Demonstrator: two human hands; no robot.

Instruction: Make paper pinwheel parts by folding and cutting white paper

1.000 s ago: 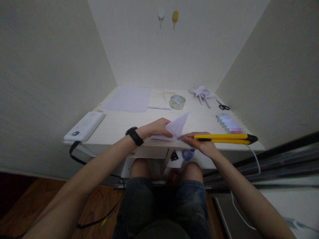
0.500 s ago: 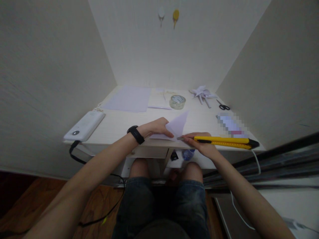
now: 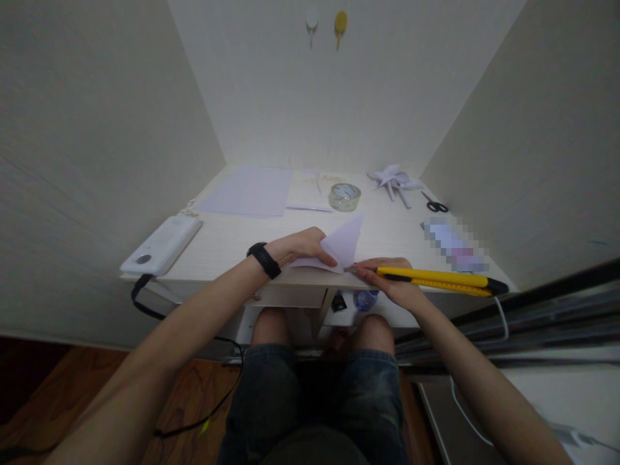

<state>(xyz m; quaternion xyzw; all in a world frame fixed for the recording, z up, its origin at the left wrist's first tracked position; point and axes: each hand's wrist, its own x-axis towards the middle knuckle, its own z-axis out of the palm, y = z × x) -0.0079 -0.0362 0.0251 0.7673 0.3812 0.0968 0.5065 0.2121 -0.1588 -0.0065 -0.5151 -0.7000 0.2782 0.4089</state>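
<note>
Near the front edge of the white desk point(image 3: 232, 239), a folded sheet of white paper point(image 3: 343, 244) is gripped by my left hand point(image 3: 310, 247), its thumb lying on top. One corner of the paper points up and away from me. My right hand point(image 3: 387, 279) is closed around a yellow utility knife point(image 3: 431, 278), whose handle sticks out to the right past the wrist. The blade end meets the paper's lower right corner; whether it is cutting in, I cannot tell. A black watch point(image 3: 264, 260) is on my left wrist.
Behind the hands lie a clear tape roll point(image 3: 345, 197), flat paper sheets point(image 3: 249, 190) and a thin folded strip point(image 3: 310, 208). To the right are a paper pinwheel-like shape point(image 3: 393, 181), black scissors point(image 3: 436, 205) and a blurred-out phone-shaped item point(image 3: 455, 247). A white cabled device point(image 3: 162, 245) sits left.
The knife's handle end has dipped slightly and shifted a little to the right. Both hands stay almost in place on the paper and knife, while the view tilts slightly.
</note>
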